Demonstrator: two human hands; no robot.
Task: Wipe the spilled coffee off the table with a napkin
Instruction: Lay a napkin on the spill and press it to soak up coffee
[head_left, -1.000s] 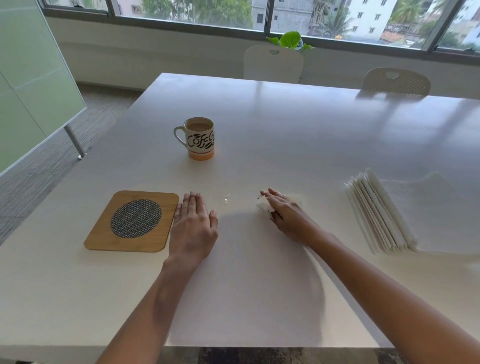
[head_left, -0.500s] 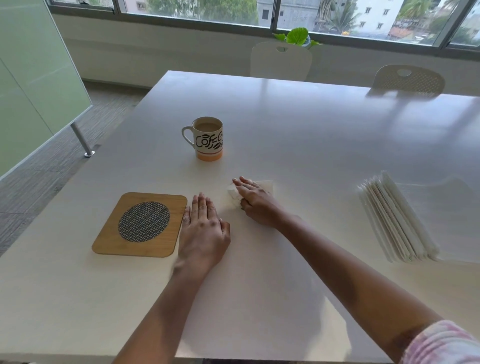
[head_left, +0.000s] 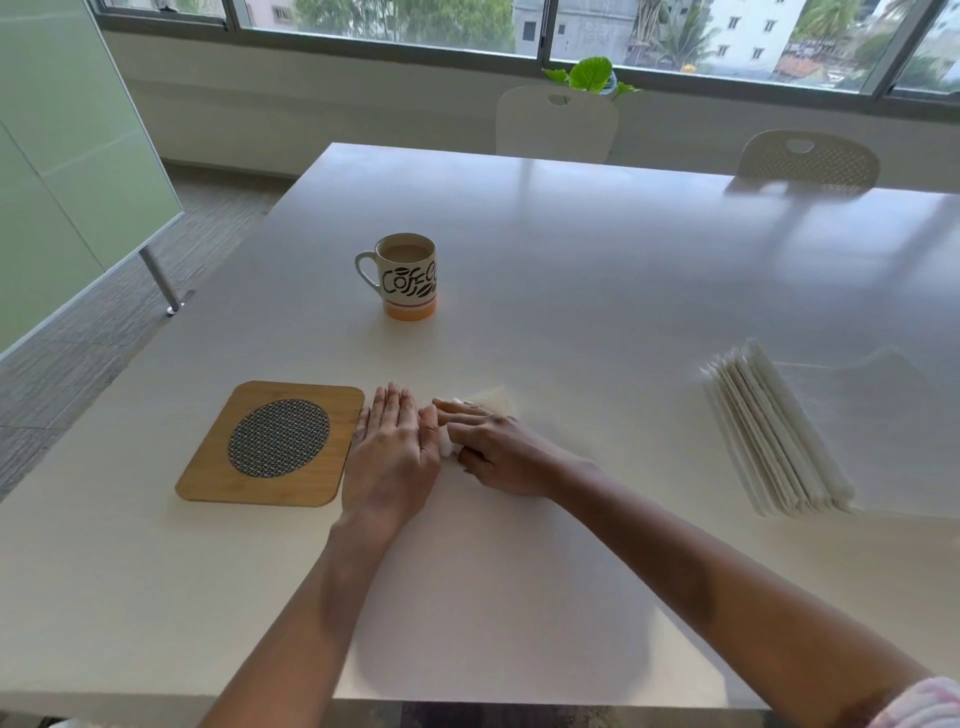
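Since the earlier frames our right hand (head_left: 501, 454) has slid the crumpled white paper napkin (head_left: 485, 410) leftward across the white rectangular table (head_left: 571, 291), and it now meets our left hand (head_left: 392, 457). We press the napkin flat under the right hand, fingers curled down over it, with part of it bunched between the two hands and one corner showing beyond the fingertips. Our left hand lies palm down, fingers straight and together, holding nothing, just beside the rounded bamboo trivet with an oval woven-metal inset (head_left: 275, 441). We cannot make out any spilled coffee on the surface. Beyond our hands stands the white and orange coffee mug (head_left: 408, 278), filled and upright. Well to the right lies the stack of folded white napkins (head_left: 774, 436).
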